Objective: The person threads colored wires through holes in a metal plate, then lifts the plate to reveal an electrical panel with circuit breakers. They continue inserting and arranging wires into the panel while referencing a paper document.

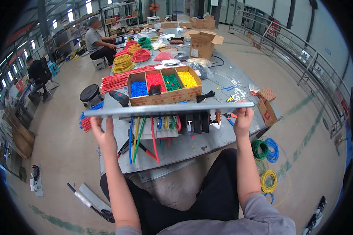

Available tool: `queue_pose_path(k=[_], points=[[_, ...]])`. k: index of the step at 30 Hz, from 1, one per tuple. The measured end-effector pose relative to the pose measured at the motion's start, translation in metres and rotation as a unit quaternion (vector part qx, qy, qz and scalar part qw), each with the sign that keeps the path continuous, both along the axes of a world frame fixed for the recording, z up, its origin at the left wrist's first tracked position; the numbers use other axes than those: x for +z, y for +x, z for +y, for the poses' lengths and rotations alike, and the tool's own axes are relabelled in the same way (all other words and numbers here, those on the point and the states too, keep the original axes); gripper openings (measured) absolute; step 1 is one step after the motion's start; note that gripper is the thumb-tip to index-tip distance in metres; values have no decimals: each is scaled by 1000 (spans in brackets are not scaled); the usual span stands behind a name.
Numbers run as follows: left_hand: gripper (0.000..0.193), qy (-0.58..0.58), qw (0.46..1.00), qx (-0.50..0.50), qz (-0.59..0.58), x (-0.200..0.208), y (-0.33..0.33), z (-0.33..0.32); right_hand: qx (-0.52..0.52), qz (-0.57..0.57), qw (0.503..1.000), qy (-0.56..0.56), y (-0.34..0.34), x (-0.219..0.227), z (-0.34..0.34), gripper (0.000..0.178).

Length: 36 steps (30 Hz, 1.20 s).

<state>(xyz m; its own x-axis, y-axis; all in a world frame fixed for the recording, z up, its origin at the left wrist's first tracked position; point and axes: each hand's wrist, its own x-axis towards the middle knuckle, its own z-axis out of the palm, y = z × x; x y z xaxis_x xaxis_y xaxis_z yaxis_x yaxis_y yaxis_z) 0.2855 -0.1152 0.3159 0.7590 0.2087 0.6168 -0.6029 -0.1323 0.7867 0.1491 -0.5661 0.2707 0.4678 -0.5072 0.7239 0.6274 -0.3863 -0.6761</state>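
Both my hands grip a grey metal mounting plate, seen nearly edge-on above the near part of the table. My left hand holds its left end, and my right hand pinches its right end. Electrical parts show on the plate's near side: a dark block, copper-coloured pieces and rings of coloured wire. Blue, yellow, green and red wires hang from it toward the table's front edge. Below them lies a red-handled hand tool, partly hidden by the wires.
Beyond the plate stands a divided cardboard box of blue, red, green and yellow small parts, beside a power drill. Wire coils and an open carton lie farther back. More coils rest on the floor. A person sits at far left.
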Motion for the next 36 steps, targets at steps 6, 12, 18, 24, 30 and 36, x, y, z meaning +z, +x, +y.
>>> queue_pose_path(k=[6,12,18,24,30,36], points=[[23,39,995,-66,70,-24,67,-3,-34,84,996,-6,42,27,-26,60],[36,13,983,-146,107,-51,108,-4,36,88,993,67,89,38,-52,63],[42,-15,982,-154,105,-51,128,-16,34,111,987,114,106,54,-56,74],[49,-59,979,-131,143,-51,148,-24,86,123,978,144,147,65,-50,75],[48,-57,972,-135,182,-47,150,-39,180,94,969,143,178,24,-85,64],[45,-40,983,-138,113,-74,161,-47,120,62,972,194,204,-37,-86,66]])
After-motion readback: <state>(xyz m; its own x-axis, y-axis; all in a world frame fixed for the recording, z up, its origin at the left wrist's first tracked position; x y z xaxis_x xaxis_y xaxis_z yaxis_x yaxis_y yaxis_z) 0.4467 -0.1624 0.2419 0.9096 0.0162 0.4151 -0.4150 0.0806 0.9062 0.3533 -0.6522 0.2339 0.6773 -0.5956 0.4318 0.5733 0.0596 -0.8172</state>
